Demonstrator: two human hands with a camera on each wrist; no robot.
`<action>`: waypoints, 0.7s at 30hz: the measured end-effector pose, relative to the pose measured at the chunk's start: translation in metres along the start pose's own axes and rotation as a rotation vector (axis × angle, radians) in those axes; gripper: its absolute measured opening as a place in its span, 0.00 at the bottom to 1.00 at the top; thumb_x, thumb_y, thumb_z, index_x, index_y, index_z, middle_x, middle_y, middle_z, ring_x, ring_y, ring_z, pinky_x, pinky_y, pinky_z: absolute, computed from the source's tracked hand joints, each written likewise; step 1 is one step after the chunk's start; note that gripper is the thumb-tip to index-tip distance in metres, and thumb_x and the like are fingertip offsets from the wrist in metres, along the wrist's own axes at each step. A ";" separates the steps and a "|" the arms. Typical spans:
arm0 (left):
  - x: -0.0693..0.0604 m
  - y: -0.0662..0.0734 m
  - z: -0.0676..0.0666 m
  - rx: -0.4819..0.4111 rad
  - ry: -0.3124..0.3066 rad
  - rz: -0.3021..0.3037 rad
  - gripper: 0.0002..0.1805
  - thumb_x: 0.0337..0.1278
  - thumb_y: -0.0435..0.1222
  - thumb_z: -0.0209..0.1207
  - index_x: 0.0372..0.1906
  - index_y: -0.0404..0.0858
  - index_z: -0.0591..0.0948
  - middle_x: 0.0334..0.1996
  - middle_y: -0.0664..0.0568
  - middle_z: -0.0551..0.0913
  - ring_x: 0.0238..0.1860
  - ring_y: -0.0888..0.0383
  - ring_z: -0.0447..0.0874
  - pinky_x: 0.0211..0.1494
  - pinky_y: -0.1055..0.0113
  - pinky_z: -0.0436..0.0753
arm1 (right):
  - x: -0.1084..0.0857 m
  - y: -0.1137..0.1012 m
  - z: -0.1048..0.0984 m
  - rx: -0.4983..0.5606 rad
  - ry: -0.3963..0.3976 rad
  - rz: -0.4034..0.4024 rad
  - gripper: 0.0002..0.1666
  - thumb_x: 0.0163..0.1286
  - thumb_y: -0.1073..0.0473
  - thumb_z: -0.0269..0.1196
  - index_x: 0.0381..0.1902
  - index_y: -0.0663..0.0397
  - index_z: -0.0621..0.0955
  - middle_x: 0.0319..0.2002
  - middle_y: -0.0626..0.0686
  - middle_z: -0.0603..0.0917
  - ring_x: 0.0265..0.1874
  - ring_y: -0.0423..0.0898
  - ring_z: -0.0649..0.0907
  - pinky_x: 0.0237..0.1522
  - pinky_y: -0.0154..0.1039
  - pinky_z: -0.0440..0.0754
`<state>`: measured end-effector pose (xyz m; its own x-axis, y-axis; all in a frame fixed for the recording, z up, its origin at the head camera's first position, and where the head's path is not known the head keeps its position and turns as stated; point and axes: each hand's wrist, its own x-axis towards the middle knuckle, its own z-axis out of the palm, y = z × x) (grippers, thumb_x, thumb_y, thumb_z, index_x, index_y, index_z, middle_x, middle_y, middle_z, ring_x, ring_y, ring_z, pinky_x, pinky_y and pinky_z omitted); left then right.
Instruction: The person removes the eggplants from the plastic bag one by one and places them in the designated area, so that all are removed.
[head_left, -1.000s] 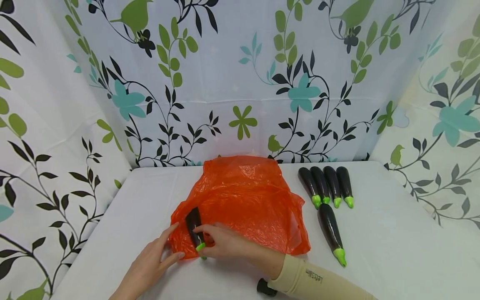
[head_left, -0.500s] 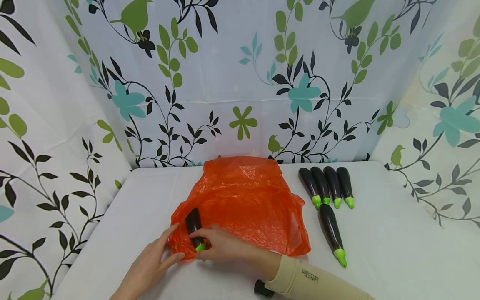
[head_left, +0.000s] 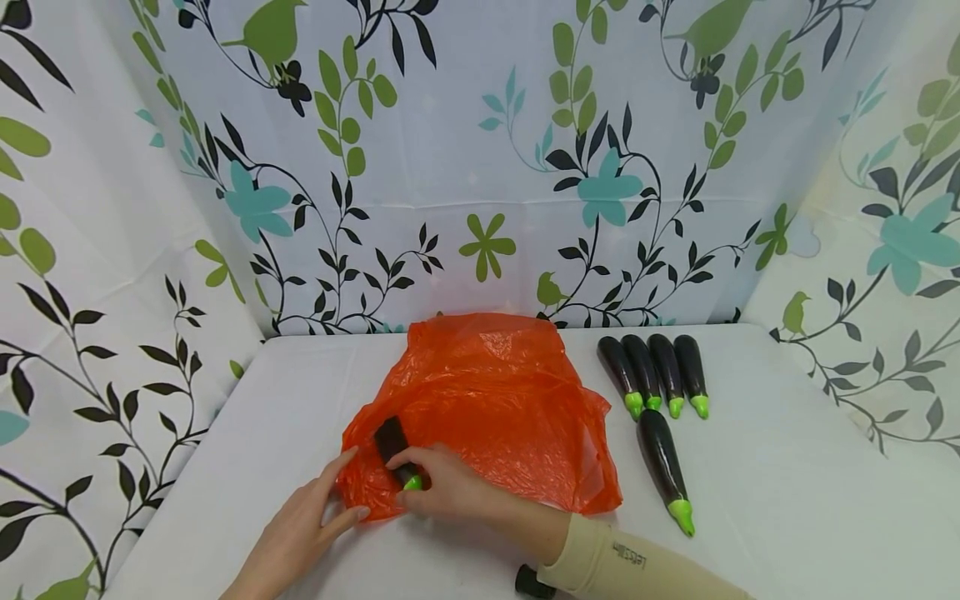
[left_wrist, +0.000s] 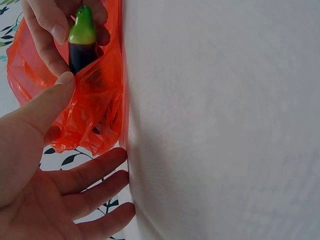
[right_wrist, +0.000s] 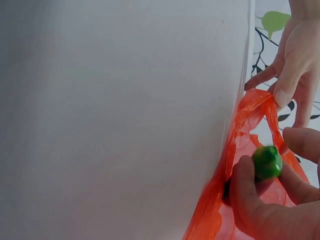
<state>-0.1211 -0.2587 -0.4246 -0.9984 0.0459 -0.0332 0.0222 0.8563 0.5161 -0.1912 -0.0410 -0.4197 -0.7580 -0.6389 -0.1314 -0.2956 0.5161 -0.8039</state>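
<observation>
An orange plastic bag point(head_left: 495, 433) lies flat on the white table. My right hand point(head_left: 450, 483) holds a dark eggplant point(head_left: 392, 437) near its green stem end point(left_wrist: 82, 30), over the bag's near left corner. The eggplant's far end is hidden in the bag. In the right wrist view, the green tip point(right_wrist: 267, 162) sits between thumb and fingers. At the bag's left corner is my left hand point(head_left: 300, 517); its thumb touches the bag's edge, and the other fingers, seen in the left wrist view, spread out straight against the table.
Several eggplants point(head_left: 663, 371) lie side by side at the back right, stems toward me. One more eggplant point(head_left: 663, 471) lies just in front of them. A small black object point(head_left: 534, 582) shows beside the right sleeve. Patterned cloth point(head_left: 480, 167) hangs behind the table point(head_left: 780, 483).
The eggplant has tilted, its stem end shifting a little right and away from me along with my right hand. My left hand and the bag have barely moved.
</observation>
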 end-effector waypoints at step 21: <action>0.000 0.000 0.000 0.006 -0.014 0.003 0.45 0.52 0.51 0.69 0.72 0.46 0.61 0.46 0.51 0.79 0.48 0.51 0.77 0.51 0.43 0.80 | -0.026 0.017 -0.039 0.139 0.076 -0.022 0.15 0.70 0.56 0.64 0.53 0.37 0.81 0.54 0.46 0.77 0.49 0.48 0.77 0.48 0.44 0.82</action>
<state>-0.1209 -0.2585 -0.4249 -0.9975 0.0562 -0.0437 0.0260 0.8593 0.5108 -0.1994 0.0073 -0.4073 -0.7957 -0.6012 -0.0731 -0.2329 0.4152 -0.8794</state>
